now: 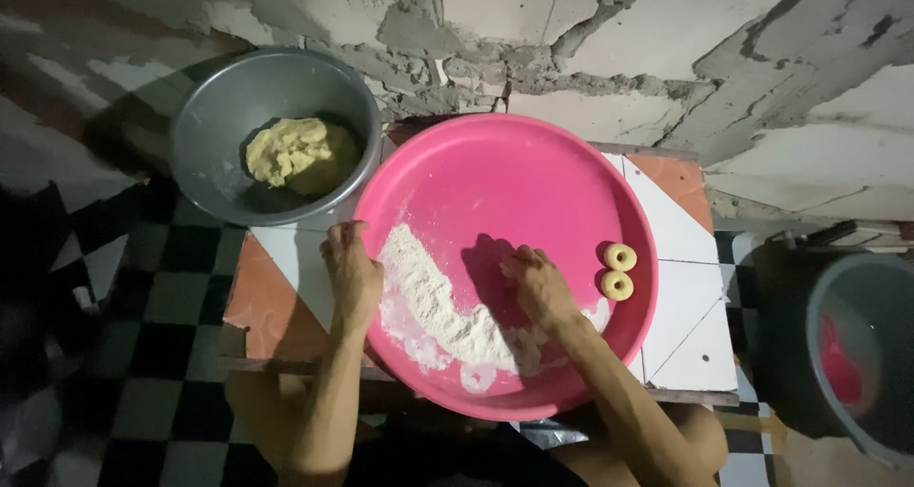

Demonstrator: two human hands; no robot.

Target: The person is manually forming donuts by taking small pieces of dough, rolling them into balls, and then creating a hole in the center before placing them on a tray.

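Left hand grips the pink tray rim at nine o'clock. Right hand, fingers curled, presses into flour; what it pinches I cannot tell

A pink tray holds white flour, beside a grey bowl of yellow dough, over black-and-white checkered floor.

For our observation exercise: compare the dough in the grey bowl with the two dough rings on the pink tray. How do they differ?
The dough lump is one large, rough, unshaped mass; the dough rings are two small, smooth pieces, each with a hole. The lump sits in the grey bowl; the rings lie side by side at the pink tray's right edge. Both are pale yellow.
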